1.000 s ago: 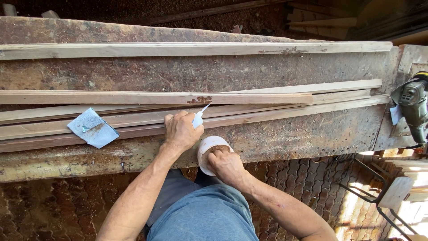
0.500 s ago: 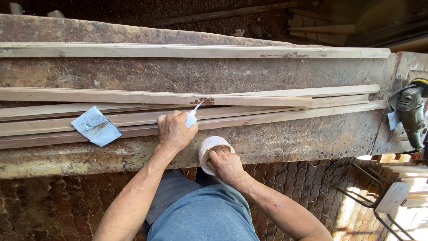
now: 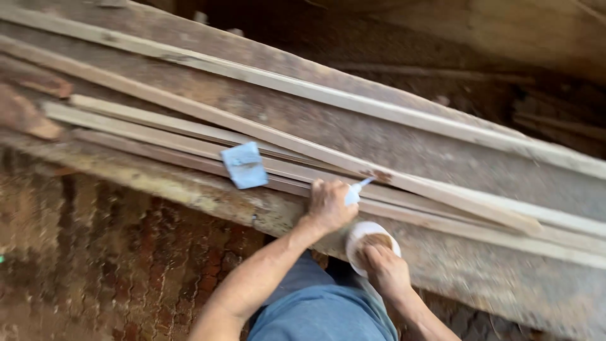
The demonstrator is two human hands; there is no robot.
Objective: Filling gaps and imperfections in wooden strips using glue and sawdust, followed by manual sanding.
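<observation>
Wood fills most of the view: a rough, worn tabletop [image 3: 391, 142] runs slantwise across it and carries several long thin wooden slats [image 3: 189, 129], at least five, though blur makes an exact count unsure. One slat [image 3: 442, 123] lies apart from the others on the far side of the tabletop; the rest crowd together near the front edge, some overlapping. A single pale blue sheet of sandpaper [image 3: 244, 165] rests on the bundled slats, just to the left of the left hand [image 3: 328, 205].

That left hand lies on the slats at the front edge with its fingers curled around one small white spatula [image 3: 357, 191], whose tip points up and right to a dark brownish spot [image 3: 379, 175] on a slat. The right hand [image 3: 385, 270] is lower, below the edge of the tabletop, closed around one round white tub [image 3: 369, 243] holding brown paste; the fingers cover part of its rim.

Blue trousers [image 3: 322, 312] show at the bottom, and a brick-paved floor [image 3: 95, 252] spreads to the left beneath the tabletop. Nothing lies between the spatula and the spot.
</observation>
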